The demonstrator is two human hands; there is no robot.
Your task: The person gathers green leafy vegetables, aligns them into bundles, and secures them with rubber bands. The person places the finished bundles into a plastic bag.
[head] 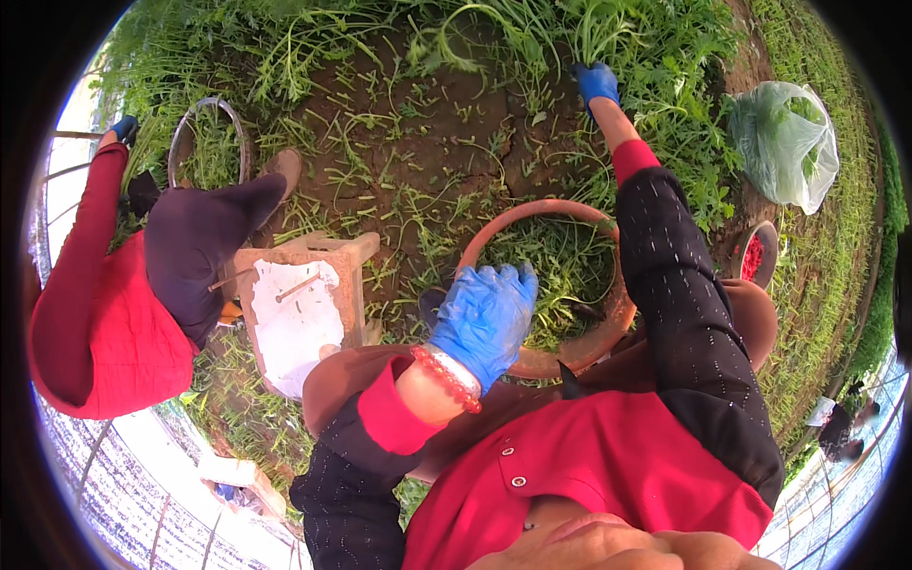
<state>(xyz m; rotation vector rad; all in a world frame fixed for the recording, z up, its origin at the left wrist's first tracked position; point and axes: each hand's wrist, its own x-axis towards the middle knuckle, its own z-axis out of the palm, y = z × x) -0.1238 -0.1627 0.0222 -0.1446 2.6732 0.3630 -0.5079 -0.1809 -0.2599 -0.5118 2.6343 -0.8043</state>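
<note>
My left hand (488,317), in a blue disposable glove with a red bead bracelet at the wrist, is over the near left rim of a round orange-brown basin (552,206). Its palm and fingertips are hidden, so whether it holds anything cannot be told. Cut leafy greens (563,267) lie inside the basin. Farther forward and right, my right hand (597,82), also blue-gloved, is closed round the lower stems of a bunch of leafy greens (595,39) at the edge of the standing crop. Cut stems and loose leaves are strewn over the brown soil (442,135).
At left, a co-worker in red and a dark hat (206,235) reaches toward the crop beside a round metal-rimmed container (173,139). A wooden stool (356,285) with a torn white cover stands between us. A filled plastic bag (780,142) and small bowl of red items (766,249) are at right.
</note>
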